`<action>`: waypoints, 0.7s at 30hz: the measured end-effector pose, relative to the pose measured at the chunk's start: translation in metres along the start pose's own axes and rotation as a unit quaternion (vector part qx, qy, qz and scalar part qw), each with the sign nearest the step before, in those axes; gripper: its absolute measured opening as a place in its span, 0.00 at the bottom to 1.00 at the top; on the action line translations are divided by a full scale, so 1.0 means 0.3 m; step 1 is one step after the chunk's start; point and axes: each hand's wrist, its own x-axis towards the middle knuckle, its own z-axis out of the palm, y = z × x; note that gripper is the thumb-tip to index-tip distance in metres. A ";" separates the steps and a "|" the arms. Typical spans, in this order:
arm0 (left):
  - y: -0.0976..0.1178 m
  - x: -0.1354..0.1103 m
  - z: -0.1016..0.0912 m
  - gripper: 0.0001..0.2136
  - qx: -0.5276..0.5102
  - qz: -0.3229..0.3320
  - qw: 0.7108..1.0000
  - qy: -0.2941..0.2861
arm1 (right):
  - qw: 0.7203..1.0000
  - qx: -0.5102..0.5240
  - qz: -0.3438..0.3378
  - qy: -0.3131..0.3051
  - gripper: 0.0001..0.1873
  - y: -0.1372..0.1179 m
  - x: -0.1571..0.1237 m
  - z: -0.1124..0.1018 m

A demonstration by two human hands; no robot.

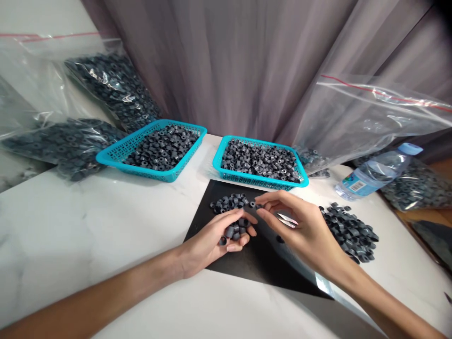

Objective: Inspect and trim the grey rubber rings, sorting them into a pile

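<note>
My left hand (221, 233) is cupped, fingers curled around several small dark grey plastic rings (235, 230). Just to its right, my right hand (296, 221) has its thumb and index fingertips brought together on a small dark grey ring (259, 206). The pointed silver blades of small scissors (287, 220) show in the gap under the right hand; whether that hand holds them or they lie on the mat I cannot tell. Both hands are over a black mat (243, 268). A loose pile of rings (229, 202) lies on the mat beyond the left hand.
Two turquoise baskets (173, 175) full of rings stand at the back. Another ring pile (353, 230) is right of the mat. A water bottle (381, 172) stands tilted at the right. Clear bags of rings (113, 84) fill the left, with more bags (370, 113) at right.
</note>
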 end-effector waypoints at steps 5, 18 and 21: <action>-0.009 -0.004 0.005 0.19 0.057 0.004 0.998 0.028 | 0.999 0.017 -0.007 -0.032 0.09 0.004 0.000 -0.002; -0.054 -0.038 0.010 0.21 0.242 0.044 0.968 0.052 | 0.992 -0.064 0.008 -0.109 0.06 -0.001 0.009 -0.033; -0.050 -0.042 0.010 0.21 0.260 0.048 0.963 0.052 | 0.989 -0.030 0.013 -0.143 0.05 -0.023 0.001 -0.004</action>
